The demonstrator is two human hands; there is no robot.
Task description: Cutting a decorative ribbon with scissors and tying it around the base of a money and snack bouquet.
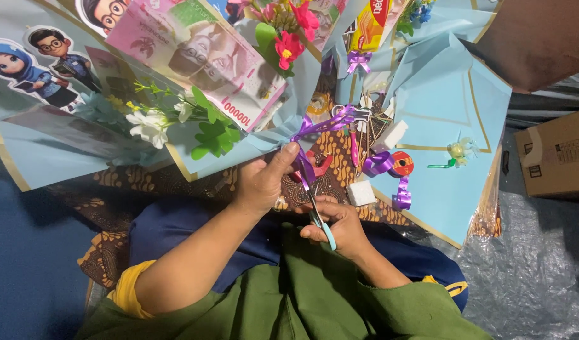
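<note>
Purple satin ribbon is being pinched taut in our left hand while our right hand, gripping teal-handled scissors, is trimming it; next, a clean snip.

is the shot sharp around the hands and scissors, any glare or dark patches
Head view: the left hand, the right hand and the scissors read fairly sharp, the purple ribbon too. Mild sheen shows on the plastic sheet at right. The lower-left floor falls into shadow; edges look slightly stretched by the wide lens.
</note>
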